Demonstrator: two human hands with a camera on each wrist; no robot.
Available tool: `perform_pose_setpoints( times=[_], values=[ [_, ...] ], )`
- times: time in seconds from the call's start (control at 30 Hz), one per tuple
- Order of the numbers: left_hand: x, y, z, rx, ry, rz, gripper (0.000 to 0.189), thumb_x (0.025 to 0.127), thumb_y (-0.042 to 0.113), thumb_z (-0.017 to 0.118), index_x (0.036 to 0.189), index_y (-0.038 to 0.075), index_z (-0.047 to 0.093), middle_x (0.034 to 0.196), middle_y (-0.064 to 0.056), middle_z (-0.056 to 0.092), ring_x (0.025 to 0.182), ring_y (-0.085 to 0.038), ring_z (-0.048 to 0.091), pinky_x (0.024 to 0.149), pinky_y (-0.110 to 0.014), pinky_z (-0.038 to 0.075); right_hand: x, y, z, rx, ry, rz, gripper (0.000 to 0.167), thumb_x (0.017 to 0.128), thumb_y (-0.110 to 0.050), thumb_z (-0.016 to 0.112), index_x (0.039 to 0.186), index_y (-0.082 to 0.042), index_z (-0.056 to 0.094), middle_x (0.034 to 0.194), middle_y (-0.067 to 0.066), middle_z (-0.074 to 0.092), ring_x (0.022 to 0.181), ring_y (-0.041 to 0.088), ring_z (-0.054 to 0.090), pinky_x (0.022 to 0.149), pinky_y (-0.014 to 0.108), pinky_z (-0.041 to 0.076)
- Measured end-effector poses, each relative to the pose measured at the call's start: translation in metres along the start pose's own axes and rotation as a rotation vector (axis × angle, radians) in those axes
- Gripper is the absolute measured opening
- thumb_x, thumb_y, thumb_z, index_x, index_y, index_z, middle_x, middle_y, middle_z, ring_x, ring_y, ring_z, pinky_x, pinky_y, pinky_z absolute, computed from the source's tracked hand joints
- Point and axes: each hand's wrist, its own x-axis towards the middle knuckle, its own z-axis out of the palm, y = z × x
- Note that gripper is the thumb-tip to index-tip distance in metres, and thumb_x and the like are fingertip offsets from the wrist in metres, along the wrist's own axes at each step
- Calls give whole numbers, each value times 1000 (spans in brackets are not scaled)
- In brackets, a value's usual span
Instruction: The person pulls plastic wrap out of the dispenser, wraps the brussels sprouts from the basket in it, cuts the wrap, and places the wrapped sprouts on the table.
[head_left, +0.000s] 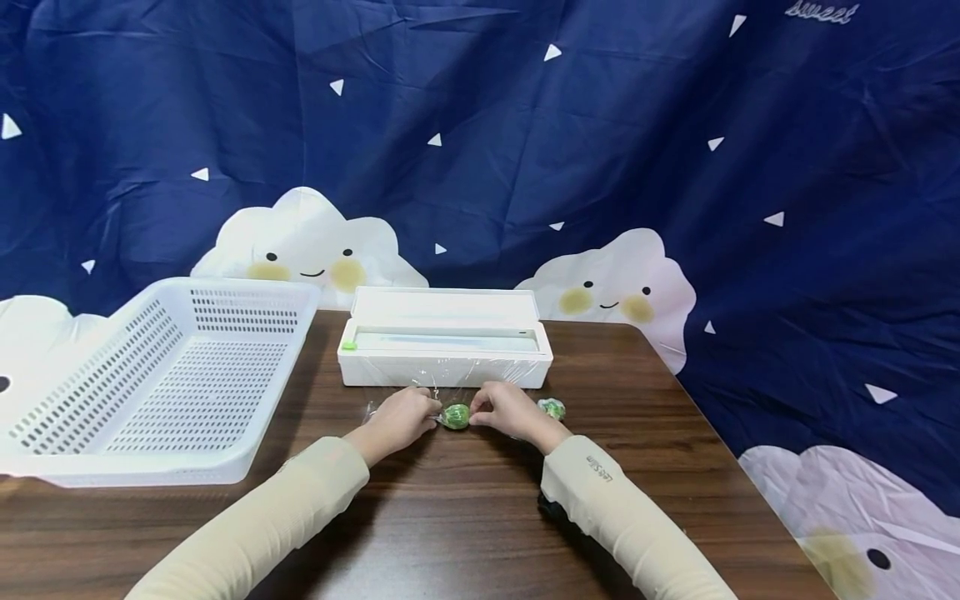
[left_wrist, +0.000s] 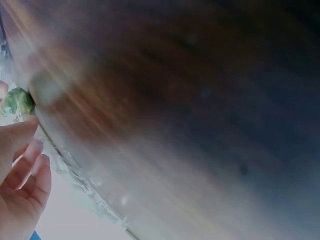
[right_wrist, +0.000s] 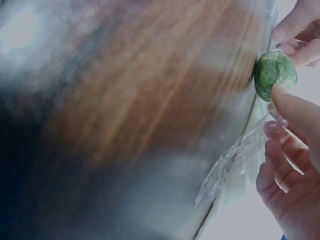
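A small round green vegetable, like a Brussels sprout, lies in clear plastic wrap on the table, between the two hands. From its left side the left hand pinches gathered wrap between thumb and fingers. On the other side the right hand pinches wrap close against the sprout. In the right wrist view, a loose tail of plastic wrap trails below the right fingers. A second wrapped green sprout rests just right of the right hand. Behind the hands stands a white cling film box with its lid raised.
A large white perforated plastic basket occupies the left side of the brown wooden table. A small green piece sits on the box's left rim. A dark blue curtain with clouds hangs behind the table.
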Motion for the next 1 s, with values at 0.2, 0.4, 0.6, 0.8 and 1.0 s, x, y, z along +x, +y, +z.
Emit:
perform_pose_setpoints(
  times=[0.2,0.4,0.6,0.8,1.0],
  values=[
    [-2,-5,-4,-31,23,-37,15,81,22,70,86,8,69,77,-3,59,70,-21,57,63,-36,47,2,0,-3,32,30,-6,9,79,-21,74,79,-14,69,75,-7,56,69,10,51,64,28,43],
    [-1,-12,-11,-44,118,-93,17,83,26,68,86,9,68,75,-1,56,67,-18,54,63,-35,46,8,1,-9,50,78,-31,8,80,-20,72,80,-12,69,74,-7,58,67,9,51,63,26,44],
    [-2,-19,-19,-94,233,-192,26,82,22,71,101,4,68,86,-6,62,77,-21,59,70,-37,48,18,-1,-13,61,111,-29,8,81,-19,70,82,-12,68,75,-6,59,66,8,51,62,25,43],
    [-7,-28,-27,-165,372,-359,37,82,20,71,113,2,63,92,-10,59,75,-23,57,62,-37,47,34,-11,-16,59,140,2,7,83,-19,68,85,-12,69,76,-6,59,66,8,52,62,26,44],
    [-11,-38,-27,-157,501,-488,52,79,19,74,124,1,54,105,-17,51,90,-31,50,73,-43,42,53,-26,-16,52,161,23,11,85,-21,66,87,-11,69,77,-4,59,65,10,51,60,27,43]
  ],
)
